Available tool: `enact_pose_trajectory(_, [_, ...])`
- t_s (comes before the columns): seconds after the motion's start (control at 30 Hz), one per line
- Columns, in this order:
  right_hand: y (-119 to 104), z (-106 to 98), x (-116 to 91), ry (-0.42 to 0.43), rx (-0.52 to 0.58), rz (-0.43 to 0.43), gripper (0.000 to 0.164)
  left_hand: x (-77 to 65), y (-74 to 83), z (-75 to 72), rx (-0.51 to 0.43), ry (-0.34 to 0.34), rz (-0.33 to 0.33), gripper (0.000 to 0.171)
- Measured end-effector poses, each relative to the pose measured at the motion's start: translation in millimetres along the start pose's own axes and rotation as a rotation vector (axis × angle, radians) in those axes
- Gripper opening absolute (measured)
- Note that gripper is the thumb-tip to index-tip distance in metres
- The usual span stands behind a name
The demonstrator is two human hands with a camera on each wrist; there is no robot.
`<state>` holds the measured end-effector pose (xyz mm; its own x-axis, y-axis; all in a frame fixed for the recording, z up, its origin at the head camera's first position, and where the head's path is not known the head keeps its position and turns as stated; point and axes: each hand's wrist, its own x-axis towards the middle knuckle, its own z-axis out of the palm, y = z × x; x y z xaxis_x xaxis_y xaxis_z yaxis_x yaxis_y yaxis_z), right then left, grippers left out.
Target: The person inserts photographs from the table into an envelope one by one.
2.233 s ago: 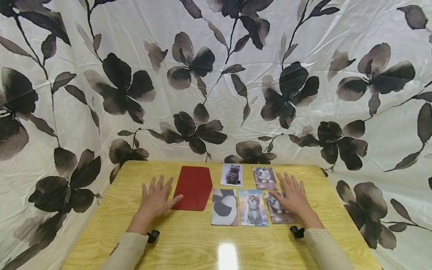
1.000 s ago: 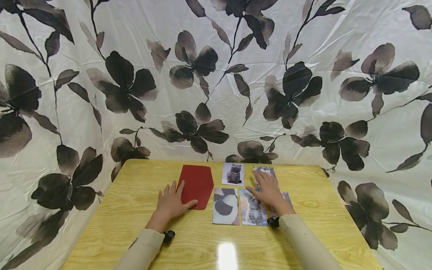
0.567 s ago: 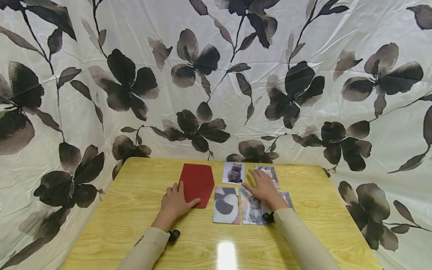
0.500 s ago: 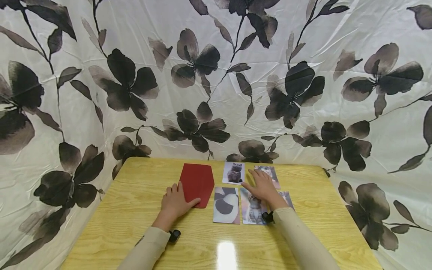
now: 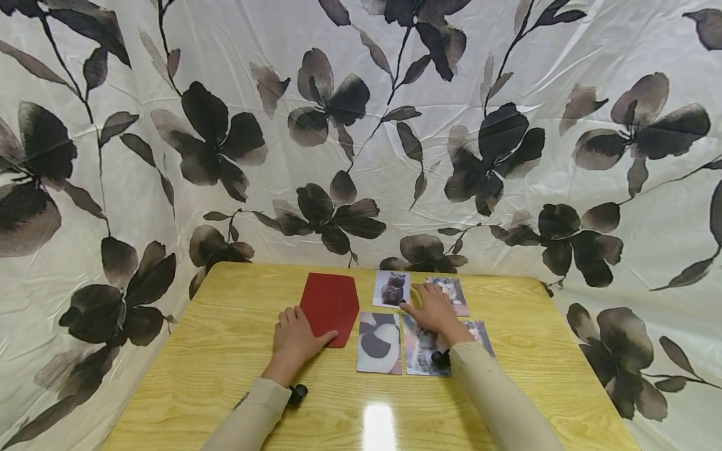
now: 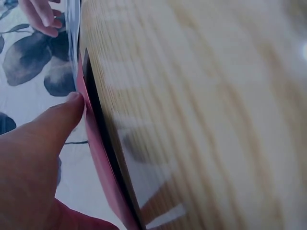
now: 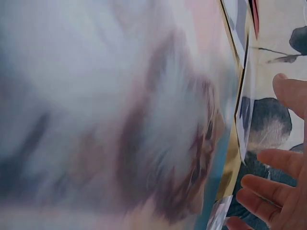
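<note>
A flat red envelope [image 5: 333, 304] lies on the left part of the table. My left hand [image 5: 296, 338] grips its near left corner, fingers bent at the left edge and thumb on the near edge. In the left wrist view the thumb meets the envelope's edge [image 6: 103, 167], with a dark strip beneath it. My right hand [image 5: 435, 310], fingers loosely spread, hovers over the photo cards. Below it is the kitten card [image 5: 417, 360], partly covered, which fills much of the right wrist view. Near its fingertips lie the grey cat card [image 5: 392, 289] and another kitten card [image 5: 459, 300].
A black-and-white patterned card [image 5: 379, 343] lies between the envelope and the kitten card. Another card [image 5: 479, 333] is partly hidden by the right forearm. The wooden table [image 5: 214, 326] ends at a floral cloth [image 5: 248, 144] behind and at the sides.
My left hand has come right onto the envelope, and its fingers have bent at the edge. My right hand has moved left over the cards. The cards and envelope lie as before.
</note>
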<state>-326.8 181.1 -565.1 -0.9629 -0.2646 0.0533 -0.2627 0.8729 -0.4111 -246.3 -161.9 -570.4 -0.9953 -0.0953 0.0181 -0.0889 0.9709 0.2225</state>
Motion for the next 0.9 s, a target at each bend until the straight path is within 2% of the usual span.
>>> enact_pose_trajectory(0.3, [-4.7, 6.7, 6.4, 0.012, 0.022, 0.05, 0.073, 0.5, 2.5, -1.5, 0.023, 0.015, -0.02, 0.124])
enact_pose_trajectory(0.57, [-7.1, 13.8, 9.6, 0.032, 0.028, 0.068, 0.068, 1.4, 2.7, -3.2, 0.025, -0.02, -0.051, 0.119])
enact_pose_trajectory(0.77, [-10.3, 13.7, 6.9, 0.033, 0.033, 0.079, 0.065, 4.8, 2.1, -1.1, -0.026, -0.042, -0.092, 0.112])
enact_pose_trajectory(0.9, [-9.4, 14.2, 7.4, 0.039, 0.035, 0.082, 0.063, 6.0, 1.7, -3.0, -0.075, -0.026, -0.094, 0.108])
